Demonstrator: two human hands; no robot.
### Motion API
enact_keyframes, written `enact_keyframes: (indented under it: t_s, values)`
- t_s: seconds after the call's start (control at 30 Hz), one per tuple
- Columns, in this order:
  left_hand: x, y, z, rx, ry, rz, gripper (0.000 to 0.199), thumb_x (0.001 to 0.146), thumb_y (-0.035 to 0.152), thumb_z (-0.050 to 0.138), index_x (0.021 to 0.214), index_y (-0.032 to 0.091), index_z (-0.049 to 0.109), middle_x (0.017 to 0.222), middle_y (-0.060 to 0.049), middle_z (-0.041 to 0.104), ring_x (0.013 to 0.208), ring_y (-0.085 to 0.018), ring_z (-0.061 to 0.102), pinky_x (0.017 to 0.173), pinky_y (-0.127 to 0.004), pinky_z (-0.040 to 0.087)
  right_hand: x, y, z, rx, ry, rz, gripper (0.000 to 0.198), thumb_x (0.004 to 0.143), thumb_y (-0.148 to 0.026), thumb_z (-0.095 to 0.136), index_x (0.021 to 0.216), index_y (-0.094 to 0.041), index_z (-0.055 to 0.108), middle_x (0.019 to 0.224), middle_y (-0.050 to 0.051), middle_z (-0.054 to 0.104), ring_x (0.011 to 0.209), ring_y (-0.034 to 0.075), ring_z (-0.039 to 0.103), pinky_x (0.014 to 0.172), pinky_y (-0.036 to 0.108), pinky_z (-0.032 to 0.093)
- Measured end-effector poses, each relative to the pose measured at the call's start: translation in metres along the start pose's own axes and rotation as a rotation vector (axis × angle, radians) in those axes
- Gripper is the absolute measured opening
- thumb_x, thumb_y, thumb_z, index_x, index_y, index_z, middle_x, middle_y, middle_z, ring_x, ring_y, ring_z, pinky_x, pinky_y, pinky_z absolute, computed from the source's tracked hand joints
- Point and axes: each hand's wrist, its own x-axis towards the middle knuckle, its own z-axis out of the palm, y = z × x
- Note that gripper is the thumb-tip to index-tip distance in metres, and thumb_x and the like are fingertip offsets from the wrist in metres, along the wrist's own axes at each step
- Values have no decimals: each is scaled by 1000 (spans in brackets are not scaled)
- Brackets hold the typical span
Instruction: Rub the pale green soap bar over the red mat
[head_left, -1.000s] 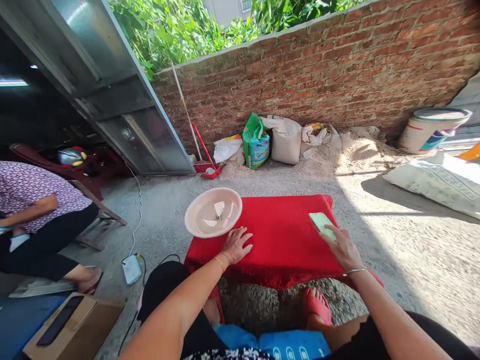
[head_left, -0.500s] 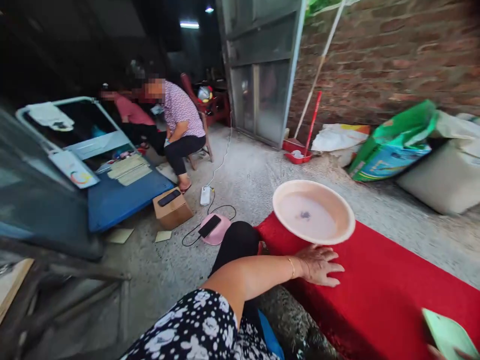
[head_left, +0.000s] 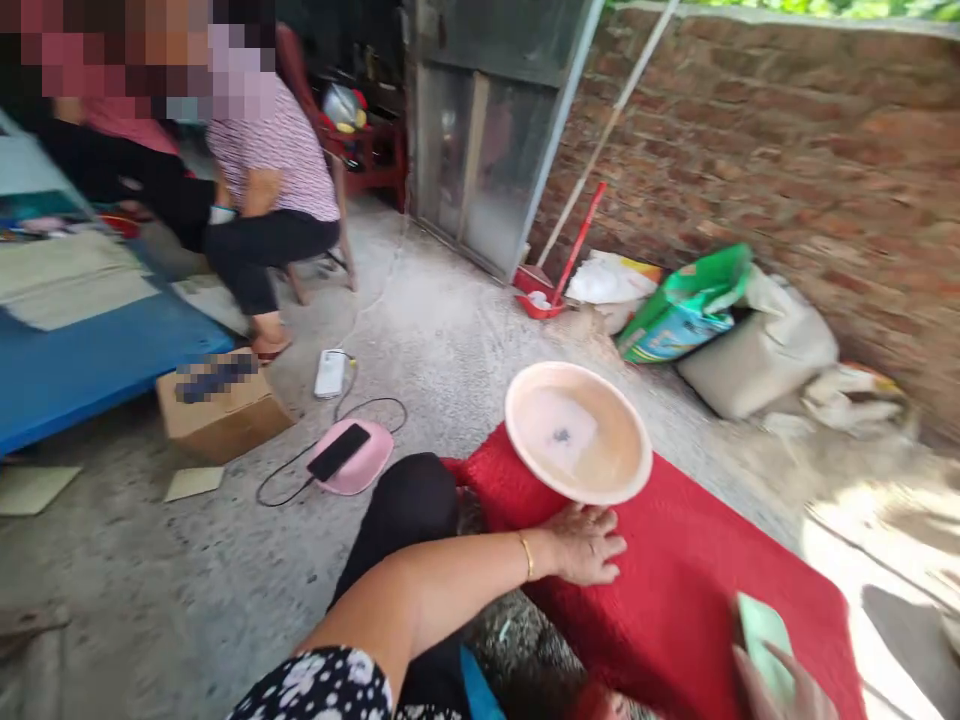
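Left hand (head_left: 585,545) lies spread, palm down, on the red fuzzy cloth-covered surface (head_left: 675,590), near the round pink plastic basin (head_left: 577,432); right hand (head_left: 780,690) rests fingers on a pale green flat phone (head_left: 761,635). Keep both palms flat, holding the cloth taut.

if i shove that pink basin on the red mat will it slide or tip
The pink basin looks like thin plastic, so probably light and easy to shift. It holds shallow water, which would likely slosh. It sits at the corner of the fuzzy red mat, which may grip its base, so a hard push might tip it off the edge. The left hand rests just beside it.
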Motion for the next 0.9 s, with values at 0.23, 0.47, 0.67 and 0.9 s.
enact_keyframes:
  t_s: [0.23,0.47,0.67,0.9]
  values:
    - [-24,3,-34,-31,-132,-161,74,79,61,53,139,19,41,141,-23,40,129,-40,37,101,-60,27,-15,-41,-10,176,-16,330,63,74,-65,45,117,-20,55,104,14,56,102,35,53,84,48,45]
    - [-26,13,-46,193,-419,-206,97,45,47,85,131,17,51,137,-29,40,122,-50,38,85,-66,36,-23,-185,13,167,11,-42,37,87,-47,54,115,-23,57,95,8,53,83,24,57,67,31,45]
    - [-13,28,-46,162,-367,-275,50,70,26,67,119,14,61,131,-28,47,116,-48,44,84,-65,37,-27,-124,-6,-28,-57,97,43,89,-50,52,123,-25,53,96,9,52,88,28,58,73,37,46]
    - [-26,7,-55,-16,-266,-283,32,80,9,44,103,10,67,125,-25,53,112,-41,51,79,-53,44,-55,-104,-32,50,-52,205,45,87,-56,51,119,-25,54,102,10,51,90,29,58,73,38,46]
